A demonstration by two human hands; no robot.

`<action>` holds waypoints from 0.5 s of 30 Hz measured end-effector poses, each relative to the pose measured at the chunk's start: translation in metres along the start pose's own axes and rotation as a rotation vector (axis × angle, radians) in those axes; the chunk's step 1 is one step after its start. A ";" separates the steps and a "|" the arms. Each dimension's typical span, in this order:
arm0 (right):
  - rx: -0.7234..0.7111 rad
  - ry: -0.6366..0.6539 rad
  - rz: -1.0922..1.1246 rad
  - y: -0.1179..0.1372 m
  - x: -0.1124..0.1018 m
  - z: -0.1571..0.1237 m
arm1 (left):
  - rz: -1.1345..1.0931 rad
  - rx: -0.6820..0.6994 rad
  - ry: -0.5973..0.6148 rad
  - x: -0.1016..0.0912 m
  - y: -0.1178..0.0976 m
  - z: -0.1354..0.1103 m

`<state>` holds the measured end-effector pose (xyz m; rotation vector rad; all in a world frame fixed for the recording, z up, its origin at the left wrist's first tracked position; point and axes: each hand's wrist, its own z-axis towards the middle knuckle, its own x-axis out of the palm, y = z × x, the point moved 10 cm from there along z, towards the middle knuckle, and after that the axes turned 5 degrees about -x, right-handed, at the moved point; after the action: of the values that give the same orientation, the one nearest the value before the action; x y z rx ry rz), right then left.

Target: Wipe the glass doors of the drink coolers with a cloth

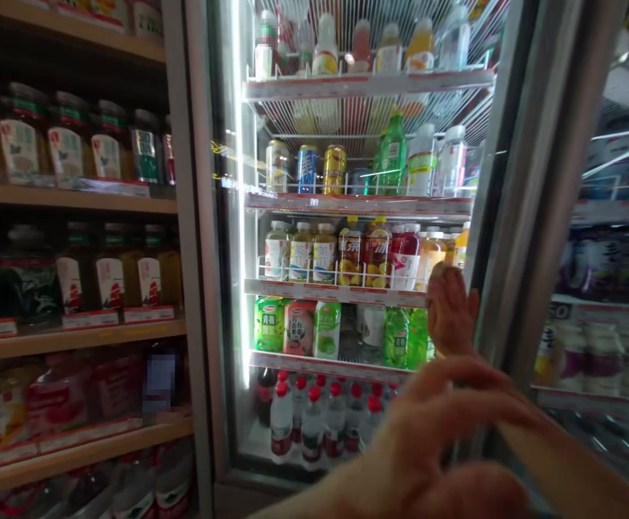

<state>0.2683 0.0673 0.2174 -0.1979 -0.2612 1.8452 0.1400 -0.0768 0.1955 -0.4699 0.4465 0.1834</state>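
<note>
Fridge shelves (341, 293) hold bottles (325, 252) beyond the right hand (451, 310).

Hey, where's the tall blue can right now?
In the head view's upper middle, the tall blue can stands on the left half of the second visible fridge shelf down, between a pale can and a gold can.

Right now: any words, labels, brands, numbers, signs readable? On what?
"SO" over "DA": teal container
"青", next character unclear: leftmost green pack
"红茶": pink pack
"茶": dark yellow-capped bottle
"冰": similar bottle beside it
Shelf labels, everything else: too small or blurred
</note>
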 end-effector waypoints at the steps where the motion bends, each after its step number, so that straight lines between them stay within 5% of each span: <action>1: -0.095 0.054 0.018 0.014 0.002 -0.016 | 0.096 -0.023 -0.074 -0.011 0.016 0.004; 4: -0.288 0.188 0.069 0.039 0.008 -0.045 | 0.546 -0.135 -0.292 -0.046 0.082 0.018; 8: -0.147 0.083 0.011 0.011 0.006 -0.010 | 0.951 -0.158 -0.307 -0.055 0.150 0.026; 11: 0.022 0.010 -0.023 -0.006 0.005 -0.007 | 1.077 -0.110 -0.300 -0.051 0.162 0.021; 15: -0.039 0.125 0.022 0.021 0.010 -0.067 | 1.116 -0.114 -0.304 -0.048 0.160 0.016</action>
<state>0.2643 0.0761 0.1474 -0.3432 -0.2083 1.8420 0.0598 0.0679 0.1665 -0.2511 0.3575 1.3444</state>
